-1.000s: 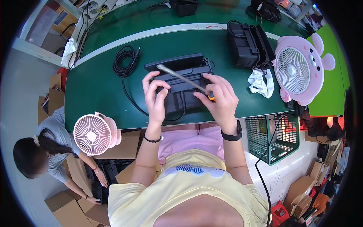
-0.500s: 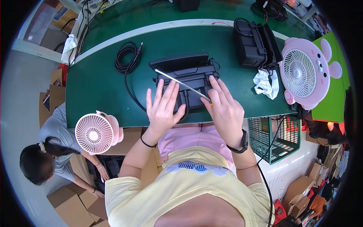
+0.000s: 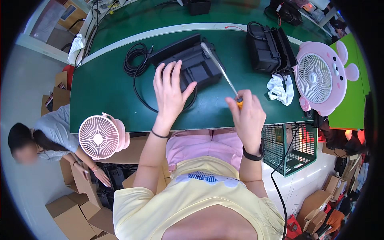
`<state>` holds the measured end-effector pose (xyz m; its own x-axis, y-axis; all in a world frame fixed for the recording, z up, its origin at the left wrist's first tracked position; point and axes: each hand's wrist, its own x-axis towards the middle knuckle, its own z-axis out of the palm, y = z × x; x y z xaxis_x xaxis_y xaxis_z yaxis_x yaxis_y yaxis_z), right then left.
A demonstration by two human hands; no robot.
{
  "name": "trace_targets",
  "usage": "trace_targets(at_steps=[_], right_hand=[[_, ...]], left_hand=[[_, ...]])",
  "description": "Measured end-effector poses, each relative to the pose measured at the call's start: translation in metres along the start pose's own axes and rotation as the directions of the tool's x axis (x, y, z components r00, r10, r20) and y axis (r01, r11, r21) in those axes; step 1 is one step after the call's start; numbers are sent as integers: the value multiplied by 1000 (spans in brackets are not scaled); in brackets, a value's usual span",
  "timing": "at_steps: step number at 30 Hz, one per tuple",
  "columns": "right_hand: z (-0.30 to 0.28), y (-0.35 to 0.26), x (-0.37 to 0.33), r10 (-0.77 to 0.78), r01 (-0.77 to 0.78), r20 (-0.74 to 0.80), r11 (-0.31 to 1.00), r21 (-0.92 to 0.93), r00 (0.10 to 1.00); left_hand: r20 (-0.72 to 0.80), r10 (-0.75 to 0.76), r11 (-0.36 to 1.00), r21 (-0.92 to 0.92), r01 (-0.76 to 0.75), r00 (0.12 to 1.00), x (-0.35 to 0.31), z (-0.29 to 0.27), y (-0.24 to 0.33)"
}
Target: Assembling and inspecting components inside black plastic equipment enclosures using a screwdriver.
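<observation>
A black plastic case point(image 3: 199, 72) with a raised lid or panel lies tilted on the green table in front of me. My left hand point(image 3: 170, 94) is against the case's near left side, fingers stretched out and thumb apart. Closed round the orange-and-dark handle of a long screwdriver point(image 3: 221, 69) is my right hand point(image 3: 249, 118). The shaft points up and left, passing over the case's right part; whether it touches the case I cannot tell. A black cable point(image 3: 138, 90) runs from a coil to the left of the case and curves below my left hand.
A pink clip fan point(image 3: 99, 138) stands at the near left edge, a rabbit-faced pink fan point(image 3: 318, 78) at the right. Another black case point(image 3: 264, 52) and a white cloth point(image 3: 281, 90) lie at the right. A green crate point(image 3: 290, 154) is below; a co-worker point(image 3: 56, 128) leans over cartons.
The case has shifted away from me and turned, its right side now farther off. My right hand has come off it toward me, swinging the screwdriver steeper. The co-worker has shifted left.
</observation>
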<state>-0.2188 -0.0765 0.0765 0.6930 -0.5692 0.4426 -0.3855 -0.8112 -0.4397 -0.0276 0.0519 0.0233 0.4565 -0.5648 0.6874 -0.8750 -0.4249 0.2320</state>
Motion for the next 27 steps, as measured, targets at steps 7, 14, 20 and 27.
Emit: trace_targets(at_steps=[7, 14, 20, 27], right_hand=[[19, 6, -21, -39, 27, 242, 998, 53, 969], [27, -5, -18, -85, 91, 154, 995, -32, 984], [23, -11, -15, -99, 111, 147, 991, -77, 984], [33, 3, -12, -48, -96, 348, 918, 384, 936]], left_hand=[[-48, -80, 996, 35, 81, 996, 5, 12, 8], [-96, -91, 987, -142, 77, 991, 0, 15, -9], [-148, -240, 954, -218, 205, 960, 1, 18, -5], [-118, -199, 958, -235, 167, 973, 2, 20, -13]])
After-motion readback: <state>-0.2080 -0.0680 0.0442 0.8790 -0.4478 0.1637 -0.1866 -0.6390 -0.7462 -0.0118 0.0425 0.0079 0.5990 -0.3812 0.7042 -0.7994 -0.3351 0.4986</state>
